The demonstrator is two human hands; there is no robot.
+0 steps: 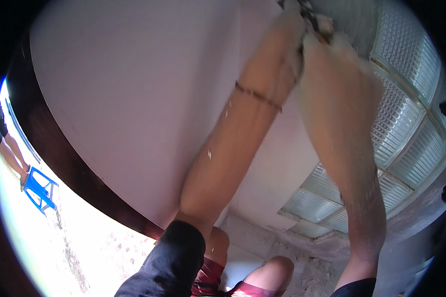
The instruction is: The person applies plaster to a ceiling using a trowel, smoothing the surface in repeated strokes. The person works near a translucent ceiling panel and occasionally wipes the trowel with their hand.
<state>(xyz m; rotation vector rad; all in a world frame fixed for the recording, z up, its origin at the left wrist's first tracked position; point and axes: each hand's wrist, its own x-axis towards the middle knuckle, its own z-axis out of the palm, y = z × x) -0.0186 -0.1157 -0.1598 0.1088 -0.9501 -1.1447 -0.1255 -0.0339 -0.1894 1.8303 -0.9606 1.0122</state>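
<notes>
Both arms reach up to the top of the view, against the wall corner. My left hand [293,21] is at the upper edge, partly cut off; its fingers look closed round something dark. Right beside it, my right hand [339,69] is closed and smeared by motion. Between the two hands shows a dark, narrow object [309,17] with a small orange patch near it, too blurred to name. A thin dark bracelet [257,95] circles my left forearm, which has pale flecks on it.
A pale wall [134,89] fills the left and middle, edged by a dark brown frame [69,133]. Glass blocks [401,114] stand at right above a rough ledge. Outside in bright light, a blue plastic stool [40,190] stands by another person's legs [12,153].
</notes>
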